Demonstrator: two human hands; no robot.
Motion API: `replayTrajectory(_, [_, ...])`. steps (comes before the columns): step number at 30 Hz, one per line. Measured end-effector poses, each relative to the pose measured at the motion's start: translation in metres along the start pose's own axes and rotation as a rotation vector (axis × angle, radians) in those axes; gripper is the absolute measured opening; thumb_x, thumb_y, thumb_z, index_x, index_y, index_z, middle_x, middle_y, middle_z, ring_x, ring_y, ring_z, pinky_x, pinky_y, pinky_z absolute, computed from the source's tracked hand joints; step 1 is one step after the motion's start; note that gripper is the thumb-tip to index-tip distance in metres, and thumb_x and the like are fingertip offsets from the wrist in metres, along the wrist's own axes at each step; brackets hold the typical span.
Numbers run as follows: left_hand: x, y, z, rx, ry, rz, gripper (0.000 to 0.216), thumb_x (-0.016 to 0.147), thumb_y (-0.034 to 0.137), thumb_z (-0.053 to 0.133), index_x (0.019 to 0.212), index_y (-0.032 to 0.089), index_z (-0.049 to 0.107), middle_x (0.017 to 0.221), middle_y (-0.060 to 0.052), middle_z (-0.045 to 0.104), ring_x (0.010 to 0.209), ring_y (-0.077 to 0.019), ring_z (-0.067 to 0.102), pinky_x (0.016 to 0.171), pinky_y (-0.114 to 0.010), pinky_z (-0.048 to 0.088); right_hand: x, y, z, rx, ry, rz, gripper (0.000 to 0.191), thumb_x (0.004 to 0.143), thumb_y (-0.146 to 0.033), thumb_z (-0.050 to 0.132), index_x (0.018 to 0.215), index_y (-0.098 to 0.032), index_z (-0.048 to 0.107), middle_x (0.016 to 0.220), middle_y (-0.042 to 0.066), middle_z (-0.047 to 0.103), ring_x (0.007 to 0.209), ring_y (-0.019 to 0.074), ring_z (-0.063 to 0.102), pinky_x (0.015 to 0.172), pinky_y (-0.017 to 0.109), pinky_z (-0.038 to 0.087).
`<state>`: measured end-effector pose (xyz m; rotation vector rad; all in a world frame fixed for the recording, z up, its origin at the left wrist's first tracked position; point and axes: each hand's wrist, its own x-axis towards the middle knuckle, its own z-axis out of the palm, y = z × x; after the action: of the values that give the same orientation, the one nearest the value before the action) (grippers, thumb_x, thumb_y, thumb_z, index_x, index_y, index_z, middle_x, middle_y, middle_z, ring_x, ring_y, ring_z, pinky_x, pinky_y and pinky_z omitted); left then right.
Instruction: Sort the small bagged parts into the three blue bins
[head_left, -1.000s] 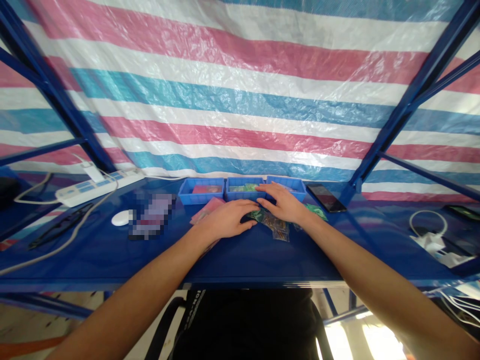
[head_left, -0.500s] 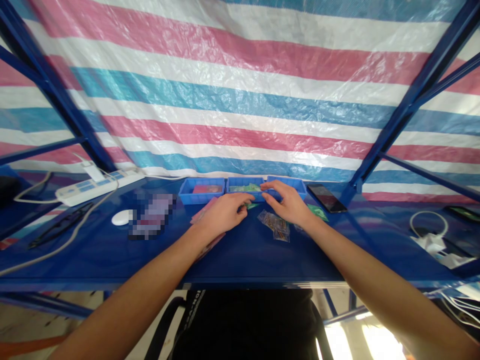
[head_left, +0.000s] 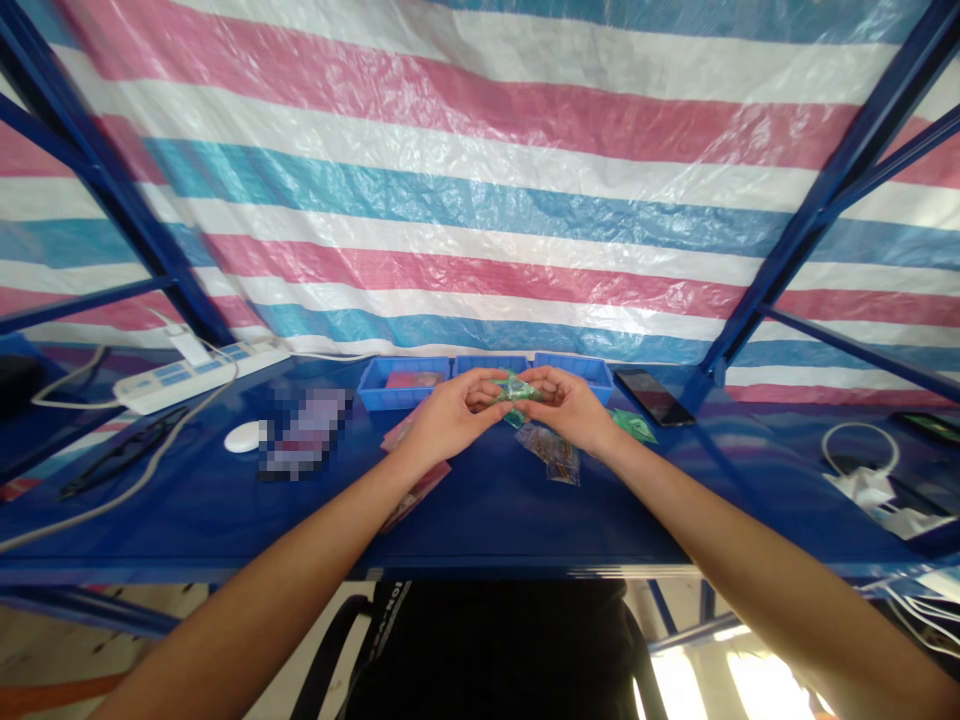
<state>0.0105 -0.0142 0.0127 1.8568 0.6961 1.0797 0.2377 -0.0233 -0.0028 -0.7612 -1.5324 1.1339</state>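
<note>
The green packet (head_left: 516, 387) is up between the person's two hands, above the blue table (head_left: 517, 525) and just in front of the row of trays. It looks like thin, shiny plastic film, so it is likely very light, soft and quick to crease, perhaps a little slippery; what lies inside is too small to tell. A pinch at opposite edges should suit it best, with little force, since film of this kind may tear or fold over.

The left hand (head_left: 452, 415) pinches its left side between thumb and curled fingers; the right hand (head_left: 576, 408) does the same at the right side, the two sets of fingertips close together. Just below lie clear packets (head_left: 551, 452) with thin brownish contents. Pink packets (head_left: 416, 490) lie by the left wrist, another green bag (head_left: 634, 425) beyond the right one, and a dark phone (head_left: 652, 396) farther right
</note>
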Motion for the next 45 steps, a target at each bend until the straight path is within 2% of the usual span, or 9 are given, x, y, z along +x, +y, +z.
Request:
replayTrajectory(13, [0.003,0.004,-0.001,-0.107,0.028,-0.048,0.045,0.085,0.038,0.088,0.120,0.016,0.069,0.096,-0.005,0.076,0.088,-0.0185,0.075,0.086,-0.032,0.059,-0.002,0.000,0.004,-0.039,0.009,0.025,0.037,0.081,-0.053,0.089,0.097,-0.023,0.074,0.089,0.000,0.075,0.075,0.0175,0.068,0.076,0.033,0.058])
replayTrajectory(18, [0.005,0.002,-0.002,-0.102,0.057,-0.029,0.064,0.086,0.039,0.087,0.141,0.018,0.061,0.096,-0.004,0.075,0.090,-0.0187,0.074,0.089,-0.034,0.060,-0.001,0.002,0.004,-0.030,0.026,0.018,0.037,0.083,-0.055,0.087,0.095,-0.024,0.073,0.086,-0.001,0.072,0.073,0.0171,0.067,0.072,0.034,0.060])
replayTrajectory(22, [0.002,0.007,-0.001,0.178,0.120,0.123,0.058,0.088,0.040,0.084,0.140,0.022,0.064,0.131,-0.013,0.069,0.111,-0.0252,0.073,0.091,-0.038,0.062,0.000,0.000,0.004,0.090,0.087,0.048,0.048,0.077,-0.054,0.092,0.108,-0.025,0.069,0.084,-0.002,0.072,0.069,0.0169,0.068,0.067,0.034,0.062])
replayTrajectory(25, [-0.003,0.017,0.001,0.475,0.041,0.289,0.049,0.090,0.036,0.083,0.136,0.026,0.069,0.146,-0.013,0.061,0.134,-0.0301,0.063,0.107,-0.045,0.058,-0.001,-0.004,0.003,0.179,0.099,0.089,0.058,0.077,-0.049,0.093,0.123,-0.027,0.066,0.084,-0.003,0.073,0.061,0.0136,0.066,0.063,0.031,0.060])
replayTrajectory(27, [-0.005,0.021,0.001,0.601,-0.010,0.367,0.048,0.092,0.031,0.080,0.139,0.026,0.068,0.148,-0.012,0.061,0.139,-0.0294,0.059,0.118,-0.048,0.050,-0.002,-0.008,0.003,0.215,0.099,0.123,0.053,0.076,-0.048,0.094,0.117,-0.026,0.069,0.084,-0.003,0.073,0.057,0.0115,0.064,0.060,0.029,0.059])
replayTrajectory(30, [-0.004,0.020,0.000,0.666,0.014,0.420,0.033,0.099,0.025,0.070,0.132,0.024,0.071,0.140,-0.010,0.067,0.132,-0.0263,0.063,0.119,-0.047,0.049,-0.004,-0.011,0.004,0.248,0.068,0.188,0.044,0.074,-0.048,0.095,0.102,-0.022,0.072,0.083,-0.001,0.074,0.062,0.0130,0.067,0.057,0.026,0.056])
replayTrajectory(34, [-0.003,0.017,-0.003,0.632,0.065,0.404,0.019,0.104,0.027,0.062,0.117,0.022,0.075,0.123,-0.010,0.075,0.117,-0.0244,0.070,0.107,-0.041,0.055,-0.004,-0.013,0.007,0.238,0.018,0.254,0.044,0.083,-0.060,0.086,0.102,-0.021,0.076,0.093,0.006,0.078,0.075,0.0177,0.071,0.054,0.025,0.053])
replayTrajectory(40, [-0.005,0.020,-0.001,0.575,0.169,0.192,0.033,0.102,0.044,0.066,0.125,0.021,0.071,0.103,-0.006,0.078,0.082,-0.0205,0.072,0.069,-0.029,0.056,-0.006,-0.017,0.006,-0.024,0.070,0.140,0.043,0.085,-0.065,0.081,0.087,-0.022,0.078,0.077,0.001,0.069,0.058,0.0120,0.054,0.046,0.025,0.036])
replayTrajectory(45, [-0.004,0.015,0.001,0.403,0.097,0.136,0.048,0.100,0.044,0.069,0.142,0.023,0.060,0.097,-0.004,0.076,0.082,-0.0214,0.072,0.077,-0.034,0.059,-0.004,-0.010,0.004,0.010,0.021,0.042,0.039,0.079,-0.055,0.090,0.095,-0.022,0.077,0.089,0.001,0.074,0.062,0.0116,0.055,0.052,0.026,0.042])
